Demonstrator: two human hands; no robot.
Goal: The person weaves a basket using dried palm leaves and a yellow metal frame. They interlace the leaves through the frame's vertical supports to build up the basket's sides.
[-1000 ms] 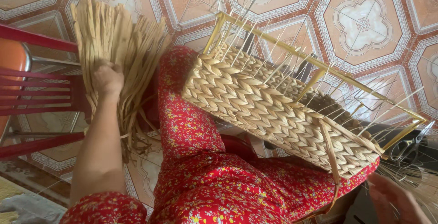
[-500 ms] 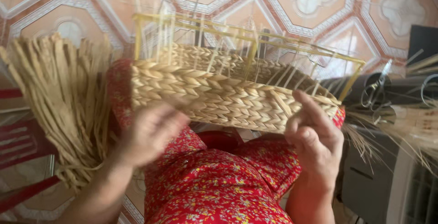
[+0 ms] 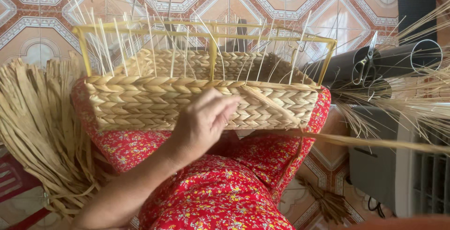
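Weaving step: left hand (image 3: 204, 120), fingers curled loosely, presses the half-woven seagrass basket (image 3: 201, 101) at frame centre, on the lap.
Strand: loose strand (image 3: 356, 140) trails right.
Right hand: unseen.
Next: likely tucking that strand between the upright stakes (image 3: 178, 47).
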